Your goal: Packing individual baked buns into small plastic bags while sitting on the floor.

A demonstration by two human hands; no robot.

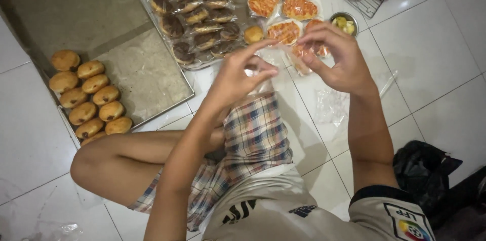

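Left hand [238, 76]: raised at frame centre, fingers bent, thumb and forefinger pinching the top edge of a clear bag [258, 81]. Right hand [336, 58]: just right of the left, fingers curled, fingertips pinching the same bag's far edge. The bag hangs between both hands, above the person's lap; its contents cannot be told.

Below the hands: plaid shorts [253, 139] and a bent knee at lower left. The person sits on a white tiled floor [435, 53].

Directly behind the right hand: bagged flat pastries [286, 32] with orange striped topping, laid in a cluster at upper centre. One small unwrapped bun [253, 34] lies just left of them. A small metal bowl [344, 22] with pale pieces sits just beside the right hand's fingers, at upper right of centre.

Left of the pastries: a stack of bagged dark-topped rolls [200, 10], in rows, overlapping the right edge of a metal tray [101, 23].

The tray fills the upper left of the frame. Along its lower left edge lie two rows of golden unwrapped buns [88, 99].

At upper right: a wire rack [369, 0] carrying further pastries. Loose clear bags [331, 104] lie on the floor below the right hand. A black plastic bag [422, 167] lies at lower right, near the right elbow.
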